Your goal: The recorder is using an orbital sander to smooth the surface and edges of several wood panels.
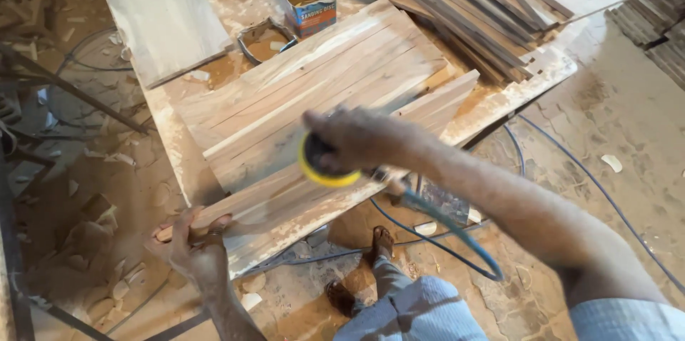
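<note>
Here the sanding looks to be the step in hand: the right hand [357, 138] is wrapped closed over a round sander with a yellow pad [325, 166], which rides on the lowest wooden slat [285, 195] of a row of slats [314, 84] laid side by side on the workbench [499, 102]. That slat lies along the bench's near edge. The left hand [196, 248] is clamped shut on its near-left end, which juts past the bench's near-left corner, so the two grips sit well apart on the same slat, the sander toward its right half. A blue cable [457, 230] trails from the tool down below the near edge.

Judging from this, the next move calls for keeping the pad flat on the slat while the left hand pins it against sliding, and for keeping the cable off the work.

At the far edge stand an open cardboard box [308, 0] and a small tin [265, 41]; a stack of planks [485, 6] fills the far-right corner.
</note>
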